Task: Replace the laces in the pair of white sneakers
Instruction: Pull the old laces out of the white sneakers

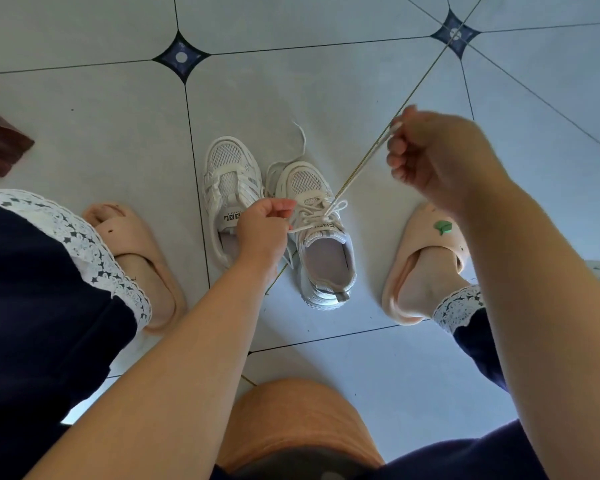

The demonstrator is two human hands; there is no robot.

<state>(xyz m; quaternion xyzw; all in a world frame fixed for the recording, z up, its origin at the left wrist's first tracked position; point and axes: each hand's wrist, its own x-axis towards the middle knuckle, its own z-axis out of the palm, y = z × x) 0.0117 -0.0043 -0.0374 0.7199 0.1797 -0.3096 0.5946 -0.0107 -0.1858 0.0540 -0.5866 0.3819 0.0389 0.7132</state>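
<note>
Head view shows two white sneakers standing side by side on the tiled floor point(326, 81), between the person's feet in pink slippers point(426, 230). The left sneaker point(227, 188) has a mesh toe and grey stripes, and I see no lace in its front. The right sneaker point(326, 265) has a white lace point(317, 216) crossed through its holes. The left hand point(262, 230) is low, beside the tongue, and pinches one part of the lace. The right hand point(440, 164) is raised higher and pinches the other end, which runs tight and straight from the shoe.
</note>
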